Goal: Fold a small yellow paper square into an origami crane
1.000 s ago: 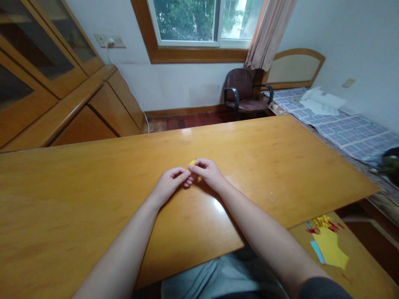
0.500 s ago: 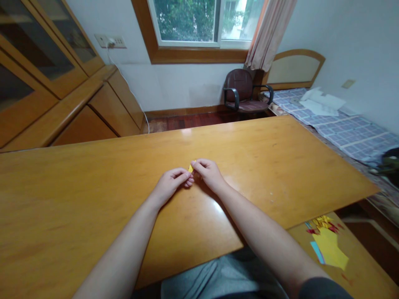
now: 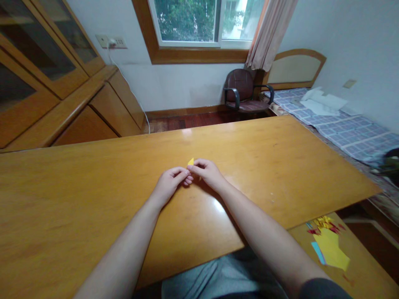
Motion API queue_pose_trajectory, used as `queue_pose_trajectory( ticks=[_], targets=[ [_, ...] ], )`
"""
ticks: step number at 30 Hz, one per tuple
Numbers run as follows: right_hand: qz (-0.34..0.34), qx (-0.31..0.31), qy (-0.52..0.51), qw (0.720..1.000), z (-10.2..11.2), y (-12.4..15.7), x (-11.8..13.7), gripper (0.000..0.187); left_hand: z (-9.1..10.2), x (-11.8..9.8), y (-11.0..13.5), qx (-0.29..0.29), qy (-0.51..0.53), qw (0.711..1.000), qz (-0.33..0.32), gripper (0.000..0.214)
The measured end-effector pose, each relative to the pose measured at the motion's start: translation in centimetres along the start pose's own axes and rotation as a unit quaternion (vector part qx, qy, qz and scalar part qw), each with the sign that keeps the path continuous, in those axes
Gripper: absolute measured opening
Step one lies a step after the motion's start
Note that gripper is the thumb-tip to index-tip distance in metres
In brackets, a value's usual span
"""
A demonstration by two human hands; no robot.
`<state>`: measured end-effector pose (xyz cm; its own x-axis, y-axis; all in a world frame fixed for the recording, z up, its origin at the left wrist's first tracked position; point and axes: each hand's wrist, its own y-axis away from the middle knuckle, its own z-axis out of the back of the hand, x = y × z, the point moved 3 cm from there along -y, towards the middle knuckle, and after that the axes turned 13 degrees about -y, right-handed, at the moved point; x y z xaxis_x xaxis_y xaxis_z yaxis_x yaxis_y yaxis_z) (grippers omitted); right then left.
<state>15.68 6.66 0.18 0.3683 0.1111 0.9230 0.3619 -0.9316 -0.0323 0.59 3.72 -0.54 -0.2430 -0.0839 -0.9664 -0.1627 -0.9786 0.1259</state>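
"Over the mid. of the bench (image 3: 93,187) — what've we got?"

"Small yellow piece (image 3: 191,161), looks like folded paper, pointed end up & away."

"Who's got it?"

"R. hand (image 3: 207,171): nearly closed, thumb & index pinching the piece nr. its lower end."

"And the other?"

"L. hand (image 3: 172,180) curled in, thumb agst. index, tips right by the R. thumb. Can't tell if it has hold of the piece too — lower bit's hidden by fingers."

"Stuff nearby?"

"Lower surface (image 3: 361,270) at R., beyond the bench's near edge: yellow sheet (image 3: 332,249) w/ a blue strip (image 3: 318,252) along its L. side, plus a heap of yellow & red bits (image 3: 324,223) at the far end. Too small to make out indiv."

"Rest of the rm.?"

"Dark red chair (image 3: 240,85) past the far edge, bed (image 3: 352,128) w/ checked cover at R., wooden cabinet (image 3: 77,101) at L., window (image 3: 187,20) straight ahead."
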Motion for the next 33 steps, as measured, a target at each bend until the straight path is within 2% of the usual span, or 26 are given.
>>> queue_pose_trajectory(
  ticks=[6,26,33],
  targets=[
    [-0.004,-0.025,0.004,1.000,0.51,-0.16,-0.34,0.031,-0.09,0.50,-0.18,0.013,0.021,1.000,0.006,0.031],
    [0.017,-0.036,0.001,0.999,0.42,-0.12,0.28,0.036,-0.06,0.41,-0.06,-0.016,0.033,0.999,0.011,0.034],
    [0.028,-0.043,0.013,0.999,0.30,-0.16,0.36,0.036,-0.03,0.50,-0.20,-0.036,0.009,0.999,0.002,0.034]
  ],
)
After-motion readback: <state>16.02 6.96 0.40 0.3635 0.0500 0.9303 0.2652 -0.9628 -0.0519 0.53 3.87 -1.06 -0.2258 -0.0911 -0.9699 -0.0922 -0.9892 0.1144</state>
